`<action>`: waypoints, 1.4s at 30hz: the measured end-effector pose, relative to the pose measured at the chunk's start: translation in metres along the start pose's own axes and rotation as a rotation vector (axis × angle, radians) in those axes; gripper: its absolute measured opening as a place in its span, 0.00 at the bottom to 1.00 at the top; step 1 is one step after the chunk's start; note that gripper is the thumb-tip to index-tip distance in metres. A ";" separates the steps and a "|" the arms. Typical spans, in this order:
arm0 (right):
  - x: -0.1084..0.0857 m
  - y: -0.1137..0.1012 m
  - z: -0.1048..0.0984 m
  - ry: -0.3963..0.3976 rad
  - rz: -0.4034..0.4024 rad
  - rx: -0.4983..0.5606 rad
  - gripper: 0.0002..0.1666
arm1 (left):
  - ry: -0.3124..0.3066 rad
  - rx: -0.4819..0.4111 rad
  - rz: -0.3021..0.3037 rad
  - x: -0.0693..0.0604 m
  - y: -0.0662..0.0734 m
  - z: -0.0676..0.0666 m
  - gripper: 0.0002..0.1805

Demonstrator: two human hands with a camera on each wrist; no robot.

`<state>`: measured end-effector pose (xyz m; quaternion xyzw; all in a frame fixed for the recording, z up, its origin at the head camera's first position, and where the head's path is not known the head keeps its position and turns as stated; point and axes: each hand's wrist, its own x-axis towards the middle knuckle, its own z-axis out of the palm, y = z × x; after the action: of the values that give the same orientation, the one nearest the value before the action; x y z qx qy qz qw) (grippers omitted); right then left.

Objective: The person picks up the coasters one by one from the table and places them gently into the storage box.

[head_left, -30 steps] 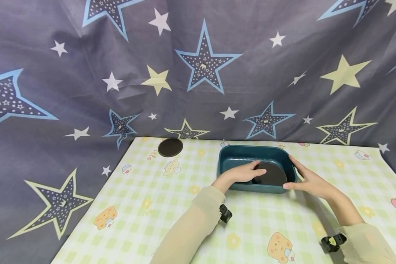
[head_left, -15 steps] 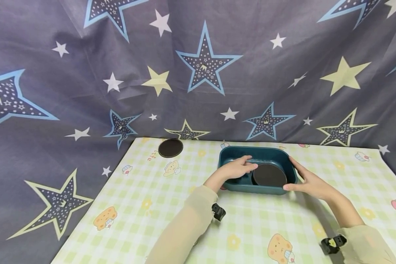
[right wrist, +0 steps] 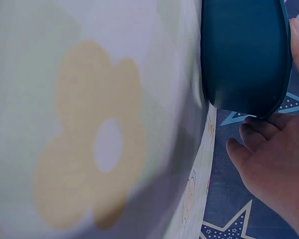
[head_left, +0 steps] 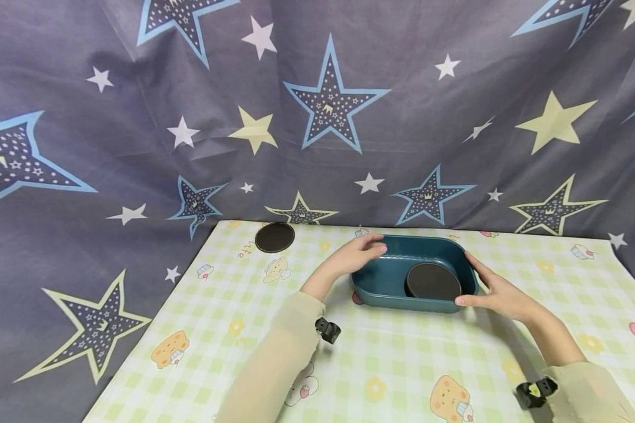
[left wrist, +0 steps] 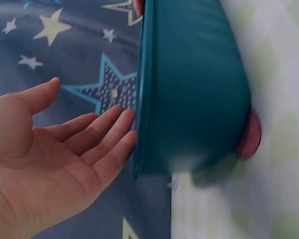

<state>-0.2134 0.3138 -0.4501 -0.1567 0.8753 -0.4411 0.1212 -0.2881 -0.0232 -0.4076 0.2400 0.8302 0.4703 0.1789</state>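
Note:
A teal rectangular box [head_left: 407, 303] stands on the table. Inside it, toward the right end, lies a black round disc [head_left: 434, 281] that looks like a coaster. My left hand [head_left: 349, 257] is at the box's far left corner, fingers relaxed and close to the rim; the left wrist view shows its palm with the fingertips by the rim and the thumb apart. With my right hand [head_left: 497, 292] I hold the box's right end, thumb at the front rim and fingers toward the back.
A black round coaster [head_left: 275, 237] lies at the table's back left. The table bears a green checked cloth [head_left: 402, 346] with printed figures. Behind it hangs a dark curtain [head_left: 307, 170] with stars.
My left hand has drawn away from the black disc, moving left out of the box to its far left rim. The disc stays in the box; my right hand keeps its place.

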 end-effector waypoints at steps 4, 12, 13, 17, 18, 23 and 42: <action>0.000 0.000 0.000 0.002 -0.002 0.000 0.65 | 0.070 -0.024 0.018 -0.005 -0.005 -0.018 0.28; 0.000 0.000 0.000 0.006 -0.010 -0.003 0.65 | 0.217 -0.013 0.004 -0.018 -0.019 -0.060 0.27; 0.000 0.000 0.000 0.005 -0.008 -0.005 0.65 | 0.232 -0.015 -0.001 -0.020 -0.022 -0.066 0.27; 0.001 0.001 0.000 -0.001 0.001 -0.011 0.65 | 0.313 -0.039 -0.037 -0.028 -0.034 -0.086 0.29; 0.001 0.002 0.000 -0.002 0.001 -0.012 0.65 | 0.337 -0.043 -0.045 -0.030 -0.037 -0.091 0.30; 0.001 0.003 -0.001 -0.003 0.000 -0.013 0.65 | 0.472 -0.042 -0.094 -0.039 -0.058 -0.113 0.32; 0.002 0.003 -0.001 0.012 -0.009 -0.018 0.65 | 0.842 -0.102 -0.322 -0.054 -0.148 -0.143 0.35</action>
<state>-0.2159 0.3155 -0.4516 -0.1589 0.8792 -0.4347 0.1126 -0.3522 -0.2188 -0.4618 -0.1134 0.8330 0.5336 -0.0920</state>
